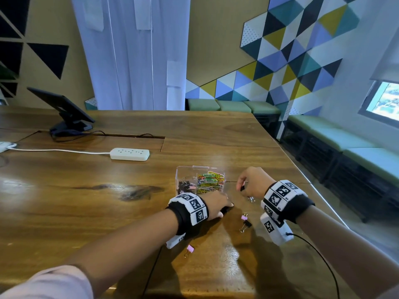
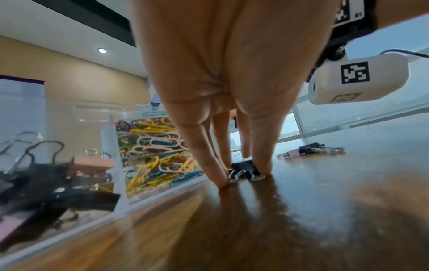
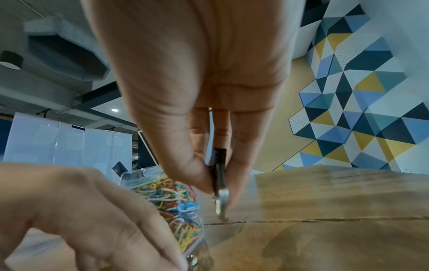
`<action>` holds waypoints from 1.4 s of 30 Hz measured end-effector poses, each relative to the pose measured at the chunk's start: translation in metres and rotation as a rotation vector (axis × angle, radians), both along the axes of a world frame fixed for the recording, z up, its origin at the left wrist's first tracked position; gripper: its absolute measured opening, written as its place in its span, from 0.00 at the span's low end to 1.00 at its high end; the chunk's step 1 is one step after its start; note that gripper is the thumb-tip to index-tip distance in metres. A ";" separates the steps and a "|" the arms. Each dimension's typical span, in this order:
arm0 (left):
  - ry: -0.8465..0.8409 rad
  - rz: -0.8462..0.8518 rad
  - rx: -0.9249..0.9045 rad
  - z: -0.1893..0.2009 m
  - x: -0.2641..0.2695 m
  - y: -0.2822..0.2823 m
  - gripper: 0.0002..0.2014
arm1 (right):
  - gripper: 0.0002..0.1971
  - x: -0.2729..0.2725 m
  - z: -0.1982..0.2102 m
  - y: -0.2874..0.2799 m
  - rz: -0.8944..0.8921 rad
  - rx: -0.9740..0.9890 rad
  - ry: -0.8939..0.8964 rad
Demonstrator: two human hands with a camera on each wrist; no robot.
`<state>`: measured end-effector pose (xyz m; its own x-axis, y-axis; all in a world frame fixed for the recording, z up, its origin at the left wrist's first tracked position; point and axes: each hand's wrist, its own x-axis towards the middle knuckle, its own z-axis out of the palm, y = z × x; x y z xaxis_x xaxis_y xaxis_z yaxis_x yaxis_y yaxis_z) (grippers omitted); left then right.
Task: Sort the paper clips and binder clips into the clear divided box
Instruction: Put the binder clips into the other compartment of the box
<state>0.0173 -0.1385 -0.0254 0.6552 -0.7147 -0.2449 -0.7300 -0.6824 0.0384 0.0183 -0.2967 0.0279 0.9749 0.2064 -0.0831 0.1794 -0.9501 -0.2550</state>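
Note:
The clear divided box (image 1: 181, 170) stands on the wooden table, with binder clips (image 2: 46, 185) in its left compartment and coloured paper clips (image 1: 210, 180) in its right one. Just in front of it my left hand (image 1: 226, 209) is down on the table, thumb and fingers pinching a black binder clip (image 2: 243, 169). To the right of the box, my right hand (image 1: 240, 186) holds another black binder clip (image 3: 219, 165) just above the table, its silver handles hanging down. Loose binder clips lie nearby: a pink one (image 1: 244, 217), a black one (image 1: 246, 224) and another pink one (image 1: 190, 248).
A small silver clip (image 1: 250, 199) lies under my right wrist. A white power strip (image 1: 130, 153) with its cable and a tablet on a stand (image 1: 64, 111) sit at the back left. The table's right edge (image 1: 323, 197) runs close to my right arm.

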 end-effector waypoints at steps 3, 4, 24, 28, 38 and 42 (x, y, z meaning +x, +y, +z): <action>0.016 -0.007 -0.033 0.004 -0.004 0.006 0.25 | 0.06 0.000 0.006 0.002 0.013 0.001 -0.022; 0.028 -0.010 -0.045 0.004 -0.005 0.008 0.25 | 0.06 0.000 0.008 0.004 0.013 0.002 -0.028; 0.146 0.155 -0.125 0.003 -0.007 0.080 0.08 | 0.07 0.007 0.049 0.082 0.187 0.201 -0.147; 0.189 0.217 -0.145 0.005 -0.006 0.085 0.13 | 0.08 0.015 0.038 0.105 0.231 0.180 -0.129; 0.222 0.268 -0.119 0.006 -0.007 0.089 0.22 | 0.17 0.033 0.026 0.125 0.281 0.023 -0.058; 0.228 0.293 -0.161 0.003 -0.007 0.090 0.15 | 0.16 0.032 0.017 0.119 0.268 0.177 -0.151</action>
<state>0.0106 -0.0486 -0.0225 0.7791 -0.5466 -0.3071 -0.4656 -0.8325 0.3003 0.0508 -0.1772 0.0448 0.8826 0.4552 0.1176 0.4648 -0.8075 -0.3632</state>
